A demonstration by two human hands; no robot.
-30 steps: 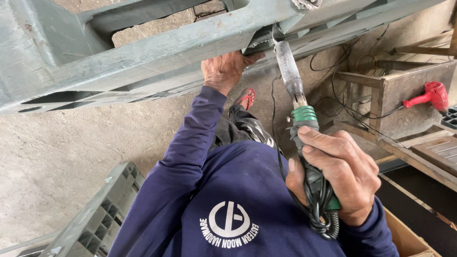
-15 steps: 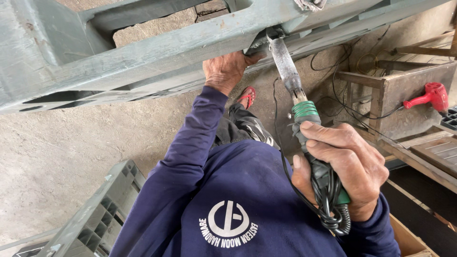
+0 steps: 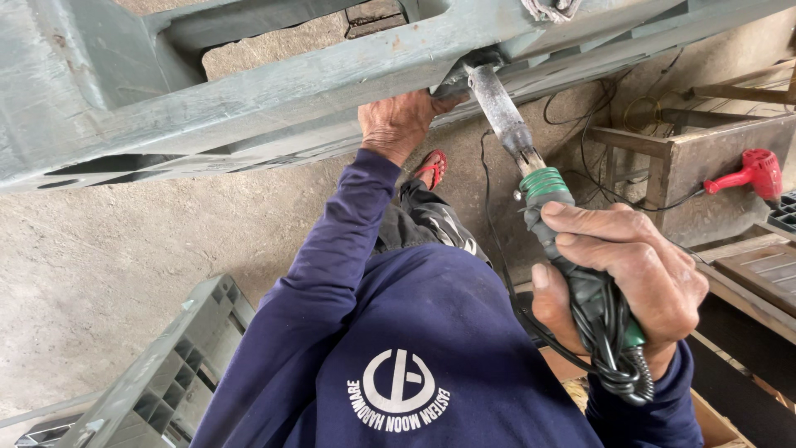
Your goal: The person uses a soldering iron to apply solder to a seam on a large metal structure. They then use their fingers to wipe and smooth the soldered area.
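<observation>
Right hand [image 3: 618,278] is wrapped tight around the handle of a green heat tool [image 3: 572,274], fingers fully closed over it, with the black cord [image 3: 613,357] bunched in loops under the fist. The metal barrel [image 3: 502,108] slants up and left, and its tip sits right at the lower edge of the grey pallet [image 3: 249,99], pretty much touching it near a dark notch.

Left hand [image 3: 402,124] is up against that same lower edge, just left of the tip, fingers curled onto the plastic and clamped on it.

Compared with a second ago, not much has changed: the barrel tip has crept slightly left and up along the edge, closer to the left hand, and the right fist has slid a bit lower and more to the right. The left hand hasn't budged.

Around it: a second grey pallet [image 3: 166,373] leans at the bottom left on the concrete floor [image 3: 99,265], a red sandal [image 3: 431,168] shows below the left hand, and a red tool [image 3: 750,174] rests on a bench [image 3: 696,166] at the right.
</observation>
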